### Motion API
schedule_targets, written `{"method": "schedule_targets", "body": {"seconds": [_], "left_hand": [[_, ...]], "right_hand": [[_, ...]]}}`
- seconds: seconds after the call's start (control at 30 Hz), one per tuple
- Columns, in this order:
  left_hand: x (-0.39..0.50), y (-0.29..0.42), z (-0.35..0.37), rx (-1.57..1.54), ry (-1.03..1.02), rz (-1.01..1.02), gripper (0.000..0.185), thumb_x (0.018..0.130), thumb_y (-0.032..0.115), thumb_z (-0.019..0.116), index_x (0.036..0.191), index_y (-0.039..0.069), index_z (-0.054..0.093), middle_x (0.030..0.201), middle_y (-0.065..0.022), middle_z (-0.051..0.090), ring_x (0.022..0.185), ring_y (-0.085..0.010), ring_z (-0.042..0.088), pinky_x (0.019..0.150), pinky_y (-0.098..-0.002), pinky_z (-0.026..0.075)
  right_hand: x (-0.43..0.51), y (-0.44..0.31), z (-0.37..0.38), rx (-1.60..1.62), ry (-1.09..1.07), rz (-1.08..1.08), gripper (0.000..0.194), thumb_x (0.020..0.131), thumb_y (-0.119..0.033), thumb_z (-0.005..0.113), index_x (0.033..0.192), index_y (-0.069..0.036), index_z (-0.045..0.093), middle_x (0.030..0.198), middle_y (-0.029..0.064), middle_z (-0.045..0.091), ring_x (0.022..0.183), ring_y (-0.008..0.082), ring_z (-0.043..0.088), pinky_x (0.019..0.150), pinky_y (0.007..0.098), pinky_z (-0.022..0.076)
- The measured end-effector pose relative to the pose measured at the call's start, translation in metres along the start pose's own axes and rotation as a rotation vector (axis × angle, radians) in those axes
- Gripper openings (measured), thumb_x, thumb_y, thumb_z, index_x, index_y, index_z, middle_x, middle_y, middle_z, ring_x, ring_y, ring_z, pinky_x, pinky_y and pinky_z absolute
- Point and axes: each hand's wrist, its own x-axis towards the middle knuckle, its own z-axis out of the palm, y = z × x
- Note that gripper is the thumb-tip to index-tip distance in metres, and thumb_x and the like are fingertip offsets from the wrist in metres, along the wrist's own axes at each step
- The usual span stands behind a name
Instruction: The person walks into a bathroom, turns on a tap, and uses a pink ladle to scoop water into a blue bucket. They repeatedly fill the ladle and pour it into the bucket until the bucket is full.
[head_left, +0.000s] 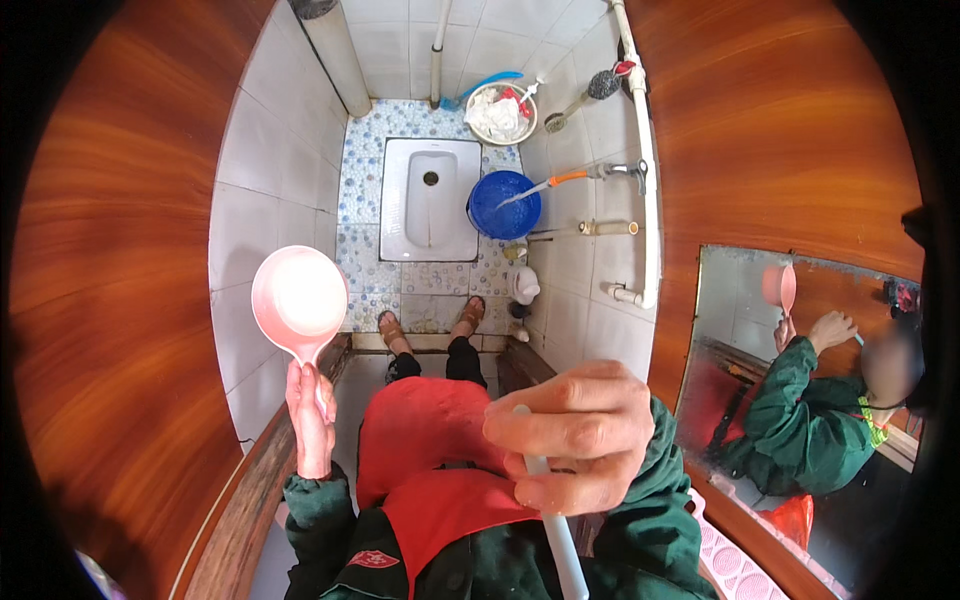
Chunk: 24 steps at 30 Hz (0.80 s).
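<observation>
My left hand grips the handle of a pink plastic water dipper, its bowl facing up. The inside is bright white, and I cannot tell whether that is glare or liquid. Close to the camera, the fingers of my right hand are closed around a slim pale blue handle, perhaps a toothbrush's. Its lower end runs out at the bottom of the picture. A red apron over green sleeves covers my front. Both hands and the dipper show again in the wall mirror.
Beyond my sandalled feet lies a white squat toilet. Water runs from a tap's orange hose into a blue bucket. A basin of cloths and a blue brush stand behind. Bottles line the right wall, beneath white pipes.
</observation>
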Motion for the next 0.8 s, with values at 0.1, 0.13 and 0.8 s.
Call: {"method": "schedule_targets", "body": {"seconds": [0.1,0.13,0.8], "left_hand": [[-0.005,0.005,0.000,0.036,0.011,-0.018,0.022,0.113,0.035,0.054,0.111,0.013,0.054,0.068,0.0065,0.042,0.050,-0.0018,0.034,0.043,-0.0198,0.026],[-0.011,0.003,-0.005,0.038,0.021,-0.027,0.022,0.113,0.035,0.054,0.111,0.013,0.054,0.068,0.0065,0.042,0.050,-0.0017,0.034,0.042,-0.0197,0.026],[-0.002,-0.001,0.003,0.019,-0.005,-0.012,0.019,0.114,0.031,0.052,0.112,0.013,0.055,0.069,0.0064,0.042,0.051,-0.0013,0.035,0.042,-0.0191,0.028]], "right_hand": [[0.009,-0.005,0.009,0.202,0.035,-0.212,0.039,0.081,0.005,0.083,0.113,-0.012,0.068,0.090,0.0117,0.075,0.064,0.0163,0.070,0.053,0.0253,0.0611],[0.005,0.001,0.011,0.182,0.042,-0.191,0.037,0.082,0.005,0.082,0.112,-0.012,0.068,0.090,0.0115,0.075,0.065,0.0164,0.070,0.053,0.0255,0.0616],[0.004,0.008,0.002,0.060,0.030,-0.137,0.033,0.079,0.002,0.085,0.103,-0.014,0.069,0.088,0.0092,0.072,0.065,0.0167,0.069,0.050,0.0236,0.0576]]}}
